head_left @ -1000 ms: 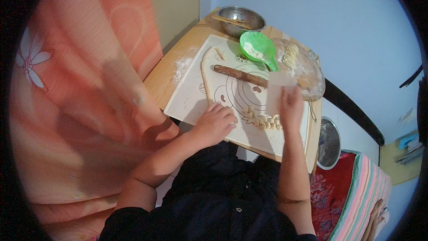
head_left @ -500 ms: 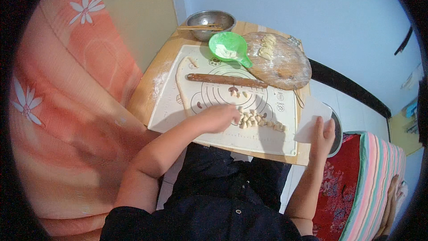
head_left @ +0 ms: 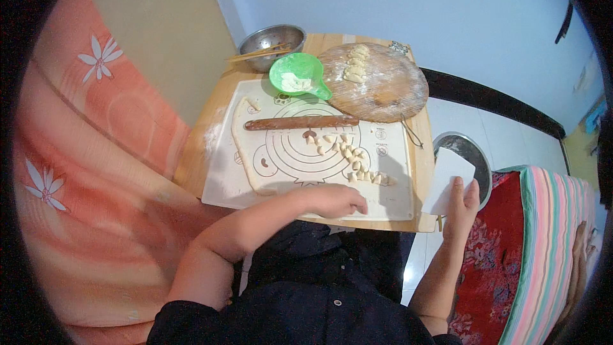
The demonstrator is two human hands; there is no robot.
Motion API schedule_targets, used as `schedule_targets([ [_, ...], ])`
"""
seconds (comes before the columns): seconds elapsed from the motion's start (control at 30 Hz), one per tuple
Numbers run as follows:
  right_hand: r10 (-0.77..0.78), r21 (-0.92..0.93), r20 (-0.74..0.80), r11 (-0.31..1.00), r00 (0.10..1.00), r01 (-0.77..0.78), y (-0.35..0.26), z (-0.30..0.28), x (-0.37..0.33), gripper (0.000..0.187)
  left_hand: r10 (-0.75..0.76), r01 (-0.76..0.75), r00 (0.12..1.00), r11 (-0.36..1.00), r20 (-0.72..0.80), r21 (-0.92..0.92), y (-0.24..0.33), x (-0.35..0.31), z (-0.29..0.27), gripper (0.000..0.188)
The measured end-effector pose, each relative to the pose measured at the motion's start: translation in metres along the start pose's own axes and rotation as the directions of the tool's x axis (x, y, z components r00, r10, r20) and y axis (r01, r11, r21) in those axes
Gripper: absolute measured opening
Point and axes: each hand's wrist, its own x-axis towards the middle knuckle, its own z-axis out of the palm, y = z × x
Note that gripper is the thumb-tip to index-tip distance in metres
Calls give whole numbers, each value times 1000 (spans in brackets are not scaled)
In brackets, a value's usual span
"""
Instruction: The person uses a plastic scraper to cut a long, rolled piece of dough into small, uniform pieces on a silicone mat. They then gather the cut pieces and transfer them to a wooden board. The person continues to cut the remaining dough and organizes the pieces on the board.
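Note:
My left hand (head_left: 337,202) hovers over the near edge of the white printed baking mat (head_left: 306,203), its fingers loosely bent with nothing seen in them. Just beyond it lie several small cut dough pieces (head_left: 356,161), scattered from the mat's right side toward the rolling pin (head_left: 301,123). A long thin dough rope (head_left: 243,153) curves down the mat's left side. Off the table's right edge, my right hand (head_left: 461,207) grips a flat white dough scraper (head_left: 449,182), thumb on its face.
A green scoop (head_left: 274,78) with flour sits beyond the pin. Behind it stands a metal bowl (head_left: 251,43) with chopsticks (head_left: 255,55). Shaped dough pieces (head_left: 356,67) rest on a floured round wooden board (head_left: 396,92). Another metal bowl (head_left: 483,165) stands right of the table, near a striped cloth (head_left: 543,243).
My left hand has drawn back from the dough pieces toward the mat's near edge. The pieces are more spread out, some closer to the rolling pin. The scraper stays in my right hand.

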Motion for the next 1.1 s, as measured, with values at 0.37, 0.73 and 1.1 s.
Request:
schedule_targets([
  [0.37, 55, 31, -16, 998, 998, -55, 5, -4, -8, 21, 31, -29, 994, 999, -109, 19, 11, 68, 7, 36],
  [0.73, 52, -341, 234, 939, 971, 32, 39, 23, -9, 31, 48, -120, 851, 987, -523, -104, -12, 21, -35, 30],
  [1.1, -436, -751, 431, 313, 790, 582, 28, 77, -19, 49, 115, 425, 738, 686, -665, 591, -151, -189, -32, 41],
])
